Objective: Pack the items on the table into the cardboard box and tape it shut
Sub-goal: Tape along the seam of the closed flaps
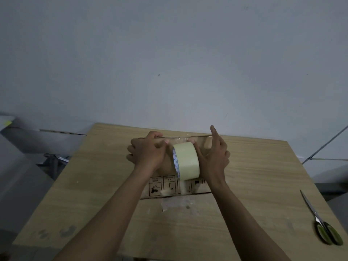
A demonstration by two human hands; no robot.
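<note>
A closed cardboard box [167,188] with printed handling symbols on its near side stands in the middle of the wooden table [254,166]. A pale yellow roll of tape [187,161] stands on edge on top of the box. My right hand [213,157] grips the roll from the right, thumb on its far side and index finger raised. My left hand [147,152] rests on the box top left of the roll, fingers curled, thumb pressing near the far edge, where a clear strip of tape [178,138] shows.
Scissors with green handles [323,225] lie shut near the table's right front edge. Tape residue [178,203] marks the tabletop in front of the box. A grey wall rises behind the table; dark clutter [54,161] sits on the floor at left.
</note>
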